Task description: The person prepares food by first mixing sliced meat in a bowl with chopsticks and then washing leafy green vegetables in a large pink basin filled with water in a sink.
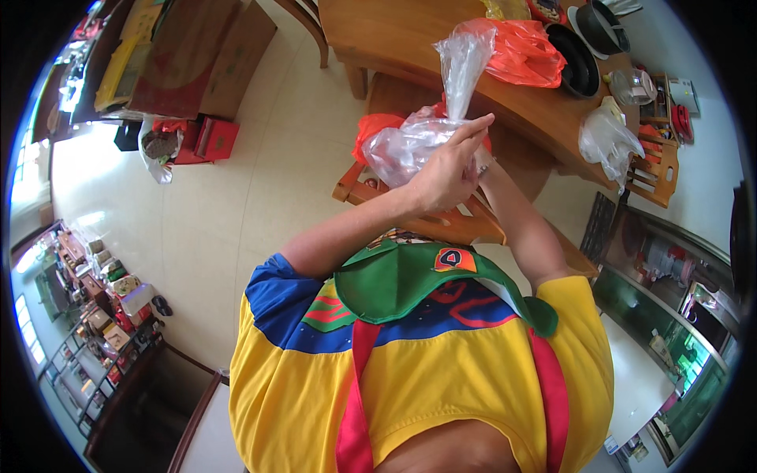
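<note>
In the head view, my left hand [450, 168] is beside a clear plastic bag [402, 148], its fingers stretched up and to the right. My right hand [482, 158] is largely hidden behind it, with something shiny around the wrist. The two hands meet or overlap; their grip on the bag cannot be made out. The bag's gathered neck [461, 71] rises above my hands towards the table. A red plastic bag [372, 133] shows around the clear one, over a wooden chair [378, 198].
On the wooden table [402, 35] are another red plastic bag [526, 53], a black pan [573, 62], a dark pot [600, 26], a clear jar [633, 87] and a whitish plastic bag [609, 139]. A large cardboard box [183, 59] and a red box [219, 139] are at upper left.
</note>
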A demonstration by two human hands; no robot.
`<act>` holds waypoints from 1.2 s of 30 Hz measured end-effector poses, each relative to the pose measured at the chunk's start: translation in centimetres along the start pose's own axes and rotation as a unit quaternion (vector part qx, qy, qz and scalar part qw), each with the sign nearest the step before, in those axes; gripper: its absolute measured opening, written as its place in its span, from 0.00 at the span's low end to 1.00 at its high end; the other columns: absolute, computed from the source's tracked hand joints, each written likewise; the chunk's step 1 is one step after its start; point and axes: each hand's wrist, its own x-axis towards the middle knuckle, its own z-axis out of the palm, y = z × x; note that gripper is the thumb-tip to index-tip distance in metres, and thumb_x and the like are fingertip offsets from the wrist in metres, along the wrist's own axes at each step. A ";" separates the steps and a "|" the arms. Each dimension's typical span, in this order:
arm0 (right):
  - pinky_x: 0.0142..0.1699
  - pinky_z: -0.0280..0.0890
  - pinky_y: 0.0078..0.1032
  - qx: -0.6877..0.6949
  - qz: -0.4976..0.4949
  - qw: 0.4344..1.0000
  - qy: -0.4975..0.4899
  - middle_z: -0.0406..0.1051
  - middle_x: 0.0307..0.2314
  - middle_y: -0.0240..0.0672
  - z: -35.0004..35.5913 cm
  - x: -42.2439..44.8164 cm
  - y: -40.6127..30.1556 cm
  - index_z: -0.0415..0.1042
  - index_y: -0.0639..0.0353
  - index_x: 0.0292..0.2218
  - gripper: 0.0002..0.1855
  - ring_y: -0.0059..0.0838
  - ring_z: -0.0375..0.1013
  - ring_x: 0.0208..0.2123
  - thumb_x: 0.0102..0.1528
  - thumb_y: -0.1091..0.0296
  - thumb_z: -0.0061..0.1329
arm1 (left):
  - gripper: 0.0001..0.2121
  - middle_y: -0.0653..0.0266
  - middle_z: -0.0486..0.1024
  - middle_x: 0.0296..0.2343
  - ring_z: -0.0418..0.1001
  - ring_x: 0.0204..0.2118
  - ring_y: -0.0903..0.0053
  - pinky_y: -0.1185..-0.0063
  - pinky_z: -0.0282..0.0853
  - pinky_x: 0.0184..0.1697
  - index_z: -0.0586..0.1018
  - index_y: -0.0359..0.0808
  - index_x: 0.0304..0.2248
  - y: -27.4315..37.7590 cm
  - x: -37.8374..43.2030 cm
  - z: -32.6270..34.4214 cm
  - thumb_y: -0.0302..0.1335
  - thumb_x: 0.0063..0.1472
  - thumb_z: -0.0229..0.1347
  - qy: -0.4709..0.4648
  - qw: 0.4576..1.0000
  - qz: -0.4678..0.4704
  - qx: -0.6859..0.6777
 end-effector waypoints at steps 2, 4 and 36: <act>0.44 0.68 0.20 -0.012 0.009 1.000 0.001 0.73 0.37 0.32 -1.3 -0.3 0.3 0.73 0.64 0.43 0.16 0.19 0.73 0.36 0.56 0.63 0.49 | 0.17 0.52 0.62 0.53 0.69 0.50 0.70 0.74 0.71 0.43 0.73 0.27 0.43 -0.1 0.0 -1.9 0.18 0.51 0.52 0.019 0.999 -0.007 -0.029; 0.42 0.67 0.20 0.020 0.049 0.998 0.043 0.73 0.35 0.30 0.4 -1.1 -1.7 0.73 0.62 0.42 0.15 0.18 0.73 0.33 0.57 0.62 0.49 | 0.07 0.52 0.69 0.47 0.76 0.35 0.74 0.80 0.73 0.30 0.76 0.28 0.30 -1.4 0.3 -4.7 0.20 0.49 0.57 0.065 0.993 -0.069 -0.074; 0.25 0.55 0.17 -0.119 0.104 0.987 0.036 0.67 0.18 0.21 -0.9 4.2 4.1 0.73 0.57 0.23 0.14 0.12 0.60 0.19 0.54 0.57 0.54 | 0.32 0.45 0.69 0.47 0.65 0.53 0.58 0.68 0.65 0.51 0.72 0.31 0.47 -20.7 -3.1 -4.4 0.45 0.46 0.59 -0.282 0.769 -0.503 0.277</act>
